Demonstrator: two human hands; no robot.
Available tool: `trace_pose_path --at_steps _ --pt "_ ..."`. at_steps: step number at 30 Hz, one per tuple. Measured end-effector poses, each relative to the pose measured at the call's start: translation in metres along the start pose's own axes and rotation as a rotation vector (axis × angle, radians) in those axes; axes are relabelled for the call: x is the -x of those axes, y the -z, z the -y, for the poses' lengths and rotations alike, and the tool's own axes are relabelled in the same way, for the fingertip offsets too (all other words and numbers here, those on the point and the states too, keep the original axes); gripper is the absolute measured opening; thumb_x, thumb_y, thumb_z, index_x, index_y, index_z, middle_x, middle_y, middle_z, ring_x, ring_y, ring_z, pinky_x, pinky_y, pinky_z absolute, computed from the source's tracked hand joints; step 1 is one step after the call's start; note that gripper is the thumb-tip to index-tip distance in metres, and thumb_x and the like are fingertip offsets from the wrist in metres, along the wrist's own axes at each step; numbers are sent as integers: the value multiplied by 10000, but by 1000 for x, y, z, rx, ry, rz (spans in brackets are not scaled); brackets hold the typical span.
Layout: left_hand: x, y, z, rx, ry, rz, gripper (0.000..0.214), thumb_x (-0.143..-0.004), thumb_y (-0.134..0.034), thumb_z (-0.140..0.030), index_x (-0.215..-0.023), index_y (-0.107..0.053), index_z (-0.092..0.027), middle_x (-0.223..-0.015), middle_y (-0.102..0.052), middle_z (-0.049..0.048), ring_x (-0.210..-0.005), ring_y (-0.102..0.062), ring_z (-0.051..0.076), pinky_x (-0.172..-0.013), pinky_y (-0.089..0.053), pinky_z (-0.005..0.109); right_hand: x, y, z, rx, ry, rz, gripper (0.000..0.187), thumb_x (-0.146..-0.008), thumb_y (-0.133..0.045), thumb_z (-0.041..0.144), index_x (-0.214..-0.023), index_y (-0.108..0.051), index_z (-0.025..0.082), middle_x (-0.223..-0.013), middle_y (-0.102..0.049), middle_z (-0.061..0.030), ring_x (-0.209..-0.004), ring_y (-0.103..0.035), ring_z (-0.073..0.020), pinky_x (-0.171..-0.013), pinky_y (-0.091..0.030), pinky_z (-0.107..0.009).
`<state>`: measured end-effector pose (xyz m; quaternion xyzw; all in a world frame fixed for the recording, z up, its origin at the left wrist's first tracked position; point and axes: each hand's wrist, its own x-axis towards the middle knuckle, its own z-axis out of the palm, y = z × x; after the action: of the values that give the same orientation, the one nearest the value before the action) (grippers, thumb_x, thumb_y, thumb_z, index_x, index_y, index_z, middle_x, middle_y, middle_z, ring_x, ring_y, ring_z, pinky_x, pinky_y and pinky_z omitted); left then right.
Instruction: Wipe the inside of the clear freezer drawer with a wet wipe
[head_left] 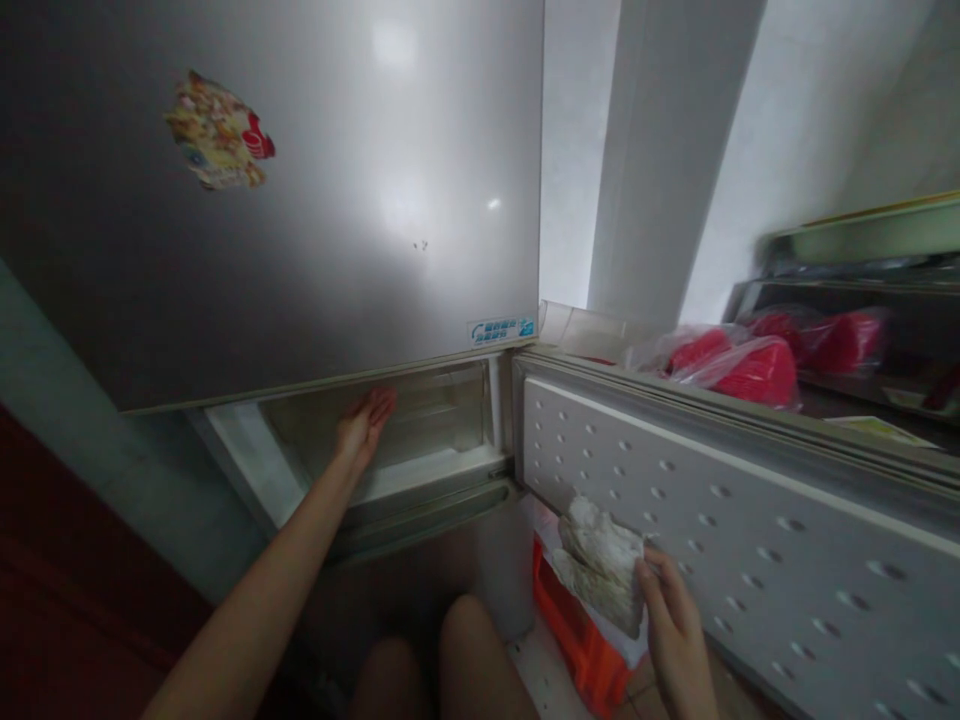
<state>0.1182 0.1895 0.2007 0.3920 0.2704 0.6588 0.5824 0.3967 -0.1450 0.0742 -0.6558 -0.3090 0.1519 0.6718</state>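
Note:
My left hand (364, 424) reaches into the open lower compartment of a silver fridge (337, 200), its fingers stretched out against a clear drawer (442, 420). My right hand (671, 620) is closed on a crumpled, stained white cloth (600, 565), held by the inner face of the open lower door (735, 520). That door panel is white with rows of small dimples.
Red items in clear plastic bags (739, 365) lie on the shelves of the open door. An orange-red container (581, 640) stands on the floor below the cloth. My bare knees (450, 660) show at the bottom. A sticker (217, 130) is on the upper door.

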Motion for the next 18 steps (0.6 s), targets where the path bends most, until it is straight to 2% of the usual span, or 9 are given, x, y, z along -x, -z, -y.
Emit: trace_pose_path --at_steps 3,7,12,18 --pt "9 -1 -1 -1 -16 2 118 -862 -560 -111 -804 -662 -132 -875 -731 83 -830 -708 142 -932 -497 301 -1 3 7 35 41 -64 422 -770 -544 598 -887 -618 199 -890 -663 -48 -880 -593 -230 -784 -446 -306" --pt "22 -1 -4 -18 -33 7 63 -849 -608 -151 -822 -659 -126 -886 -727 87 -848 -704 148 -925 -498 306 -2 6 13 31 56 -137 412 -763 -552 587 -878 -621 197 -848 -666 -42 -840 -593 -226 -762 -448 -308" --pt "41 -1 -7 -32 -61 25 115 -826 -665 -237 -852 -665 -125 -897 -730 79 -879 -700 149 -887 -506 278 -4 9 12 9 1 -142 434 -757 -548 592 -908 -612 191 -866 -660 -41 -843 -584 -221 -767 -437 -305" --pt "66 -1 -13 -23 -90 44 185 -748 -747 -297 -818 -683 -137 -832 -754 54 -805 -712 143 -788 -537 245 -9 17 11 11 -53 -184 478 -724 -565 606 -938 -601 179 -895 -646 -43 -817 -577 -216 -731 -427 -295"
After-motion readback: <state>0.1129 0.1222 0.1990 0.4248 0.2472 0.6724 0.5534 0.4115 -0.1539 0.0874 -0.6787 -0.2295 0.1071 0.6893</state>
